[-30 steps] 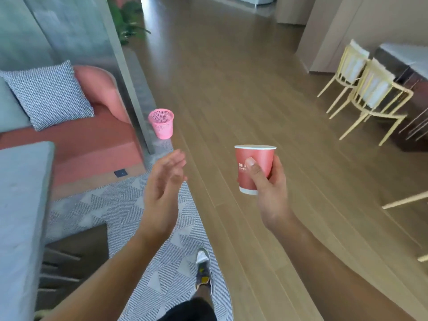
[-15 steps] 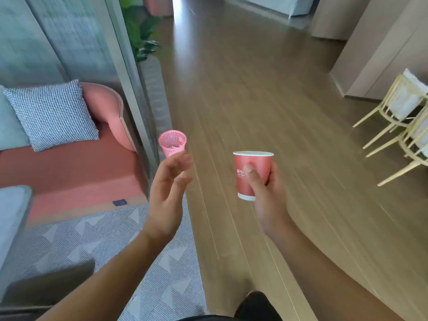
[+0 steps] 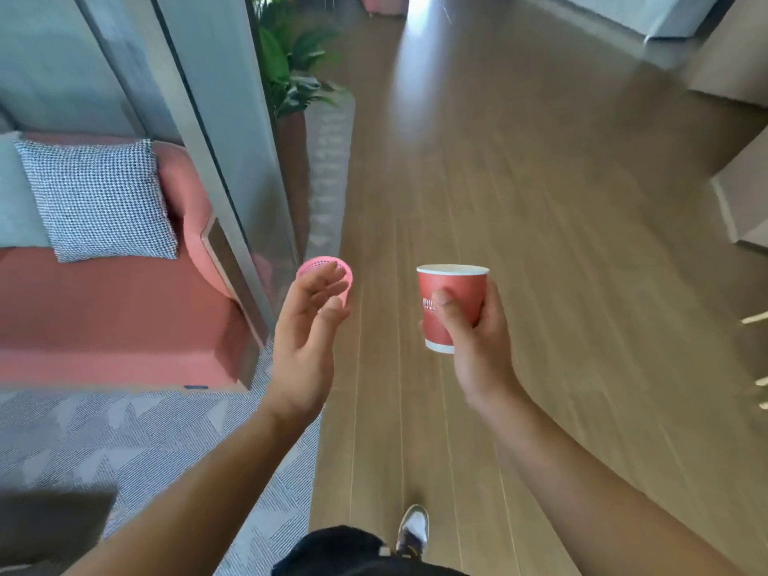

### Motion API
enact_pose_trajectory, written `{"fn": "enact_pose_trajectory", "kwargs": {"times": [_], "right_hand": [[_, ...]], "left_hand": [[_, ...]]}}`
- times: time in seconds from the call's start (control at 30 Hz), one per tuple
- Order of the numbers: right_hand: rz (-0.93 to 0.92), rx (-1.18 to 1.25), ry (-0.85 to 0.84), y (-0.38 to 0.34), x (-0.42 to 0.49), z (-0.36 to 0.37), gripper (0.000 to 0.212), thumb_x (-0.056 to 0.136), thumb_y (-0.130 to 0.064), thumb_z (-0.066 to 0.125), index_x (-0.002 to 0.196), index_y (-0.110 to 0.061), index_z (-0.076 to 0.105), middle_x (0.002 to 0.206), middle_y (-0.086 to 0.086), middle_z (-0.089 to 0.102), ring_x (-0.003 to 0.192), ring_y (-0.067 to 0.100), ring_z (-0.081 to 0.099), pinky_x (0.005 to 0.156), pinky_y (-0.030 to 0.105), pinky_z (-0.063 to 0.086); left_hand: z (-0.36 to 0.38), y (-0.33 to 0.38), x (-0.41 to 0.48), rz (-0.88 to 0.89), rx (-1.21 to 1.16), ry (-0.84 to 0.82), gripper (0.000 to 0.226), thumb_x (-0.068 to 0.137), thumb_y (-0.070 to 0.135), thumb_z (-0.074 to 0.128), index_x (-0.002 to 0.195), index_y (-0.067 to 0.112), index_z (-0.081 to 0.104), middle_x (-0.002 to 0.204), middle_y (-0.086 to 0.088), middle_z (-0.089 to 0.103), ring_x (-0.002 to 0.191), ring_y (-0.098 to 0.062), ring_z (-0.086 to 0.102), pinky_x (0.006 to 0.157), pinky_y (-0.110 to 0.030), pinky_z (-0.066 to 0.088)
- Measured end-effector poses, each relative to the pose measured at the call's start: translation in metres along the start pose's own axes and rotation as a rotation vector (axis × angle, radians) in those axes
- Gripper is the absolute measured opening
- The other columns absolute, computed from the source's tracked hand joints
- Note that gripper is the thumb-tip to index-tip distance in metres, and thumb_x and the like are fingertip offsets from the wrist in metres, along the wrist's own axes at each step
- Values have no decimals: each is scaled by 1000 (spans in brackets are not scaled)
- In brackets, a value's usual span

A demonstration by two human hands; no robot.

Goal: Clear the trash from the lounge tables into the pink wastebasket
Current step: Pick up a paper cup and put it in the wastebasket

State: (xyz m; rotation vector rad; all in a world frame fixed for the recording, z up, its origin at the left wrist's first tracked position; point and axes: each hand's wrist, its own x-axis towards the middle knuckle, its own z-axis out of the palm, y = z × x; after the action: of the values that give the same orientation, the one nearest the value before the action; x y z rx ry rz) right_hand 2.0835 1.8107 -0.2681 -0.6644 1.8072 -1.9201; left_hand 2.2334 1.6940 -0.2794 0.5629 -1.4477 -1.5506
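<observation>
The pink wastebasket [image 3: 322, 261] — mostly hidden behind the left hand [image 3: 307, 338].

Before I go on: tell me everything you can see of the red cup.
The red cup looks like paper, with a white rim, a white band at its foot and white print on its side. It is upright in the air over the wooden floor, gripped by the right hand: thumb on the front, fingers round the far side. Its contents cannot be seen.

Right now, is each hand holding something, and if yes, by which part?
The right hand grips the red paper cup around its side wall, thumb on the front. The left hand holds nothing.
</observation>
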Motion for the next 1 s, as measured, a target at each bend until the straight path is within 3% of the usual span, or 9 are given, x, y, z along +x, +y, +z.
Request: {"fn": "enact_pose_trajectory", "kwargs": {"times": [0.17, 0.27, 0.5, 0.7, 0.8, 0.9, 1.0], "right_hand": [[19, -18, -120, 17, 109, 9, 39, 81, -43, 78, 113, -30, 59, 93, -23, 72, 83, 0, 69, 69, 18, 55], [45, 3, -161, 34, 169, 30, 35, 83, -38, 75, 113, -30, 59, 95, -19, 72, 84, 1, 69, 68, 18, 54], [92, -36, -261, 77, 316, 114, 52, 73, -55, 78, 115, -30, 63, 96, -21, 75, 87, 2, 71, 72, 21, 55], [96, -84, -329, 96, 448, 188, 39, 83, -34, 81, 117, -35, 61, 103, -25, 74, 95, -1, 71, 80, 18, 55], [137, -71, -365, 111, 500, 222, 47, 81, -32, 84, 121, -28, 61, 110, -16, 75, 100, 0, 71, 82, 16, 54], [185, -69, -393, 134, 542, 247, 63, 71, -43, 86, 125, -23, 60, 119, -2, 72, 102, 3, 71, 83, 17, 53], [226, -104, -438, 164, 583, 265, 65, 72, -38, 87, 128, -25, 58, 122, -2, 72, 103, 2, 71, 83, 17, 54]], "left_hand": [[25, -28, 72, -2, 38, 118, 37, 97, 37, 56, 133, 28, 61, 129, 8, 72, 126, -17, 65, 96, -30, 56], [23, -49, 115, -5, 59, 184, 35, 96, 37, 57, 130, 31, 62, 125, 12, 73, 125, -15, 66, 99, -34, 56], [0, -115, 249, -64, 100, 319, 39, 91, 42, 60, 128, 31, 62, 124, 11, 73, 126, -19, 65, 105, -43, 54], [-30, -152, 388, -140, 134, 358, 37, 92, 39, 57, 128, 35, 61, 128, 9, 68, 126, -15, 63, 99, -34, 55], [-43, -170, 439, -170, 163, 395, 39, 90, 43, 56, 128, 36, 60, 130, 9, 67, 129, -18, 63, 104, -38, 55], [-52, -196, 476, -189, 179, 425, 43, 88, 44, 56, 129, 34, 60, 130, 9, 67, 129, -19, 62, 106, -42, 54], [-55, -223, 508, -232, 197, 470, 42, 87, 44, 56, 127, 35, 61, 129, 5, 67, 127, -16, 62, 108, -46, 54]]}}
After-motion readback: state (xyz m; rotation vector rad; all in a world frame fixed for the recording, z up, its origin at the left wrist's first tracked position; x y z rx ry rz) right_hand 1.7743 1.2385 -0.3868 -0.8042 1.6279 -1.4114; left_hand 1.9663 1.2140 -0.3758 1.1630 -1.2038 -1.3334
